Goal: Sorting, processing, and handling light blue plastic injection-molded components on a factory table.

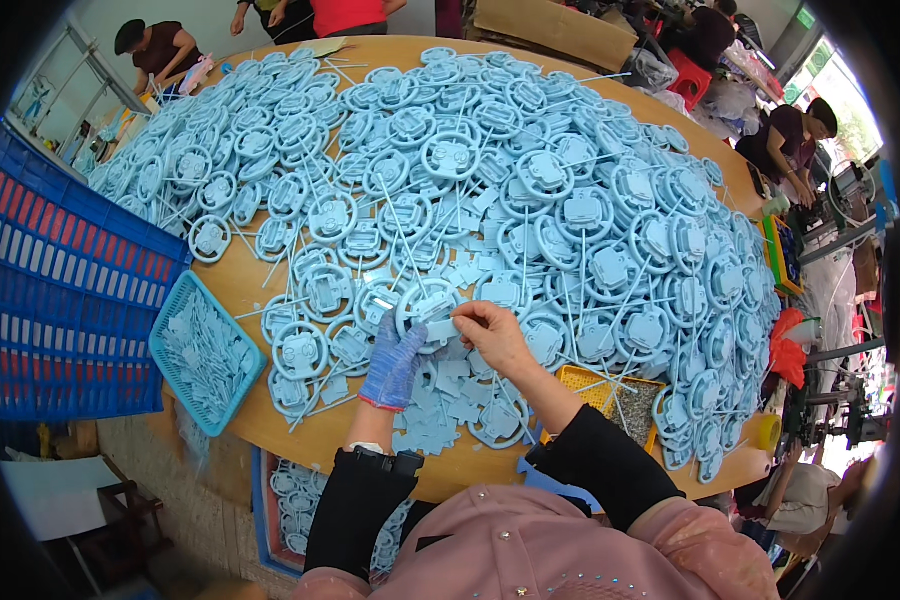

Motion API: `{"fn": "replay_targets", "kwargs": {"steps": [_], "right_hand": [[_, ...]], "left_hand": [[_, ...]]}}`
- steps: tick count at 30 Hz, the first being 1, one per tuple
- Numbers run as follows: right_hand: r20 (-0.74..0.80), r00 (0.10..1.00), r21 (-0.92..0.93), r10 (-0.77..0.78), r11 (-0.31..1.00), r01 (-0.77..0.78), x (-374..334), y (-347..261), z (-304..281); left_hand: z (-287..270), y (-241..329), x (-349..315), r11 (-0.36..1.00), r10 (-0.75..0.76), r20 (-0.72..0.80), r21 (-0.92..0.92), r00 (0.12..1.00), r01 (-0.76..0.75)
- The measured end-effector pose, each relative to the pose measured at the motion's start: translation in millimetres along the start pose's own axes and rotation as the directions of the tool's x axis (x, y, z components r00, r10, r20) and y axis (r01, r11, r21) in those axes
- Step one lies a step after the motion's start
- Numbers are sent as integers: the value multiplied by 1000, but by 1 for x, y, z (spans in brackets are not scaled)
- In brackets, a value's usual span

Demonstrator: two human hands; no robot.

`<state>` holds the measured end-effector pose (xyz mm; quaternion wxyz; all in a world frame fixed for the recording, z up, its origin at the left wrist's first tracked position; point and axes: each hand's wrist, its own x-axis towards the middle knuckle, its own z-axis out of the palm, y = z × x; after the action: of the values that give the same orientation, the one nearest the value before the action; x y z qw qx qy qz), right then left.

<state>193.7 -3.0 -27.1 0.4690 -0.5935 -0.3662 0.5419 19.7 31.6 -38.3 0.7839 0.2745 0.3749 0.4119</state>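
Note:
In a knitted blue glove, my left hand is closed on a light blue plastic wheel-shaped part, held just above the table. My bare right hand pinches a small flat light blue plate between thumb and fingers, against the right side of that part. Whether the plate sits in the part or only touches it, I cannot tell. Similar wheel-shaped parts, many with thin rods, lie heaped beyond and to both sides of my hands. Loose flat plates are scattered below my hands.
A turquoise basket of small light blue pieces stands at the left table edge, beside a tall blue crate. Right of my hands is a yellow tray with tiny metal pieces. A box of parts sits below the table. Other people are nearby.

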Motion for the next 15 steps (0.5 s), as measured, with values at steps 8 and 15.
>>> {"fn": "replay_targets", "kwargs": {"steps": [8,15], "right_hand": [[-181,932,-261,-314,929,262,1,22,-2],[-123,992,36,23,999,-19,-7,15,-4]], "left_hand": [[16,-2,-7,893,129,-39,439,991,-99],[32,-16,-6,937,170,-112,326,979,-125]]}}
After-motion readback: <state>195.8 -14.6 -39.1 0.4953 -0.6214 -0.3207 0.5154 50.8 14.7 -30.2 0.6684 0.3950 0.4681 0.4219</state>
